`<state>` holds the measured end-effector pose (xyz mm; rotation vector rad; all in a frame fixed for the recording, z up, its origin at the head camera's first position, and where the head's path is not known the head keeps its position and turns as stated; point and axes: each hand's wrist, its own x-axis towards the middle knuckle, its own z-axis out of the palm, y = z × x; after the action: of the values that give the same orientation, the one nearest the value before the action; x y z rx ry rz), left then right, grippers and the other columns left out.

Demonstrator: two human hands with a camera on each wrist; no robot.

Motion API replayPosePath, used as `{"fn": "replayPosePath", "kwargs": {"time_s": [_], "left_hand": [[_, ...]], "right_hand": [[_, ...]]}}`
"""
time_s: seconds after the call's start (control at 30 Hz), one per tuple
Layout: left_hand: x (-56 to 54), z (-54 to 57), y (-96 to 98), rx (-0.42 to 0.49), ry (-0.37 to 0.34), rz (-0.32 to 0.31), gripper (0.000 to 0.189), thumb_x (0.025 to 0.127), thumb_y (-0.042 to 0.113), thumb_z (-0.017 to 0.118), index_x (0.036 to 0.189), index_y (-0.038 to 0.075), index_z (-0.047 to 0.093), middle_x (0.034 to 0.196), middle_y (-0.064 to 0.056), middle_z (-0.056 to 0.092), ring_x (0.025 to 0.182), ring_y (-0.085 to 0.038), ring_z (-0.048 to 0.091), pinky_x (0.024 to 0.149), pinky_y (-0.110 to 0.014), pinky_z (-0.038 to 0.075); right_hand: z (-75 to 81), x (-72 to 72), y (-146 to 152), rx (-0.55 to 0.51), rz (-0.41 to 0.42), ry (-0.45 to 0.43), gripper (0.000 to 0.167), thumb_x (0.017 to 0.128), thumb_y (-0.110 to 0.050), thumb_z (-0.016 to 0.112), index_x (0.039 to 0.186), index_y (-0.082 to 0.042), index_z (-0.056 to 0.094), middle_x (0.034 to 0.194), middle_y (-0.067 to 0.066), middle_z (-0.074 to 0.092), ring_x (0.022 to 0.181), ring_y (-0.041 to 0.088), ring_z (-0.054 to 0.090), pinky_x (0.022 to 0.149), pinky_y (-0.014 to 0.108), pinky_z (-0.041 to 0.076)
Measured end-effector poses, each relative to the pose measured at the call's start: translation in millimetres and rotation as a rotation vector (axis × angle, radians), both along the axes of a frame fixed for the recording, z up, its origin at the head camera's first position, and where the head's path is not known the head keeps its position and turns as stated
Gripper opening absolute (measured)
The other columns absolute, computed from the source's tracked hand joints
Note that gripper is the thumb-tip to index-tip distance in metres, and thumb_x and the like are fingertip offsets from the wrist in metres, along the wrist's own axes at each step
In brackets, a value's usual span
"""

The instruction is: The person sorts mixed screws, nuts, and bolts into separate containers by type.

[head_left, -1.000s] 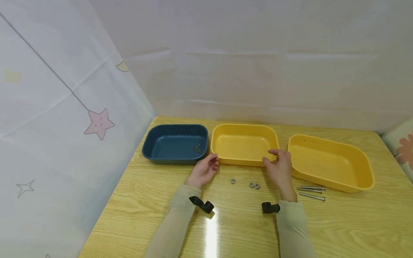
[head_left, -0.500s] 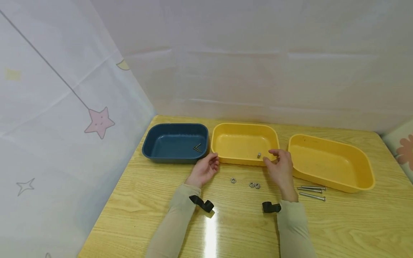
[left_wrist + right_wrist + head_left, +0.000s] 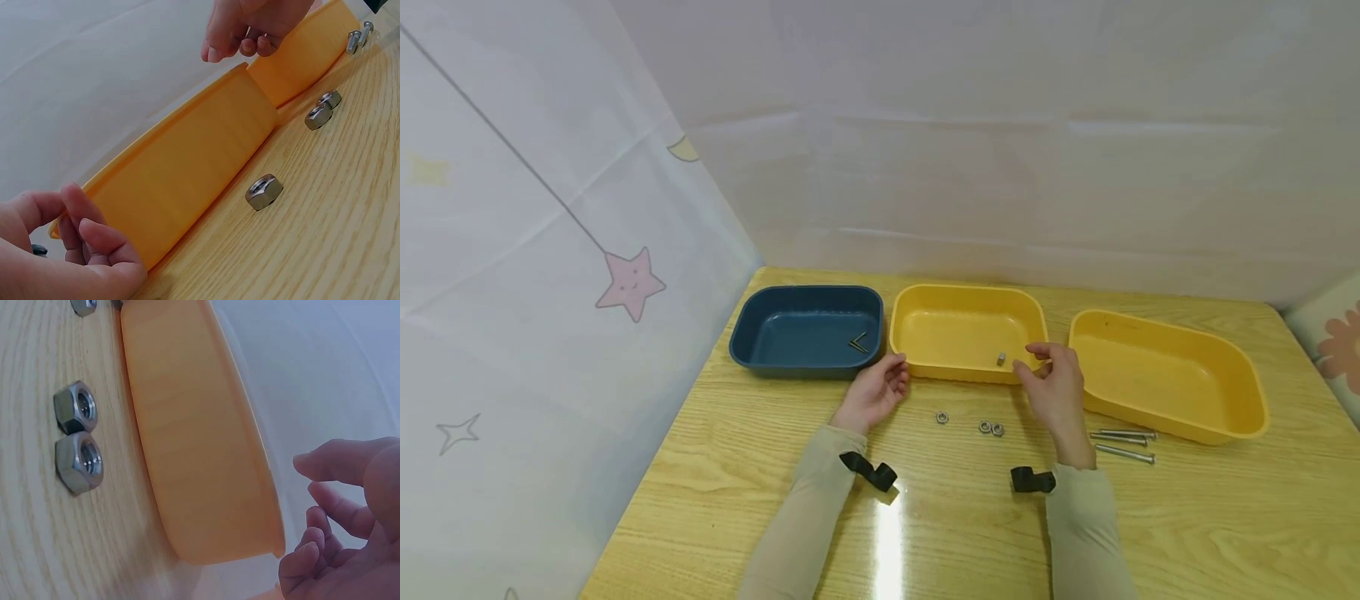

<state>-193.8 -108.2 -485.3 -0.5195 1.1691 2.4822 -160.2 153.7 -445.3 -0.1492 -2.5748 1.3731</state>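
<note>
The middle yellow bin (image 3: pixel 970 333) stands between both hands. At its front left corner, my left hand (image 3: pixel 874 392) holds the rim with curled fingers, also seen up close in the left wrist view. My right hand (image 3: pixel 1054 392) hovers at the front right corner, thumb and index finger (image 3: pixel 337 459) spread apart with nothing between them. Just left of that thumb, a small metal nut (image 3: pixel 1002 358) lies inside the bin near its front wall. On the wood in front are a single hex nut (image 3: pixel 264 192) and two more nuts (image 3: pixel 80 461) side by side, touching.
A dark blue bin (image 3: pixel 805 367) at the left holds a few small dark screws (image 3: pixel 858 342). Another yellow bin (image 3: pixel 1172 375) sits angled at the right, with several long bolts (image 3: pixel 1123 437) on the table (image 3: pixel 1210 517) before it. A pale curtain (image 3: pixel 955 183) hangs behind.
A nut has appeared inside the middle yellow bin beside my right thumb since one second ago. Both hands have stayed almost in place.
</note>
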Motion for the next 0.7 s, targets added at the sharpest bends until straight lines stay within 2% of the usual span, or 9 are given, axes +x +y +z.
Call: {"fn": "replayPosePath", "kwargs": {"time_s": [0.43, 0.7], "left_hand": [[1.2, 1.2, -0.1, 0.006, -0.011, 0.006, 0.02, 0.098, 0.01, 0.052, 0.081, 0.011, 0.062, 0.076, 0.001, 0.058, 0.064, -0.008, 0.051, 0.061, -0.02, 0.041], [0.6, 1.5, -1.0, 0.01, 0.002, -0.014, 0.017, 0.097, 0.011, 0.052, 0.083, 0.01, 0.061, 0.078, 0.001, 0.059, 0.065, -0.008, 0.05, 0.061, -0.02, 0.041]], "right_hand": [[6.6, 7.5, 8, -0.045, 0.002, -0.017, 0.031, 0.092, -0.016, 0.065, 0.117, 0.001, 0.059, 0.109, 0.016, 0.053, 0.08, 0.016, 0.041, 0.069, 0.021, 0.034], [13.0, 12.4, 12, -0.051, 0.076, 0.009, 0.03, 0.092, -0.017, 0.065, 0.117, 0.0, 0.059, 0.107, 0.017, 0.056, 0.079, 0.014, 0.043, 0.068, 0.019, 0.037]]}}
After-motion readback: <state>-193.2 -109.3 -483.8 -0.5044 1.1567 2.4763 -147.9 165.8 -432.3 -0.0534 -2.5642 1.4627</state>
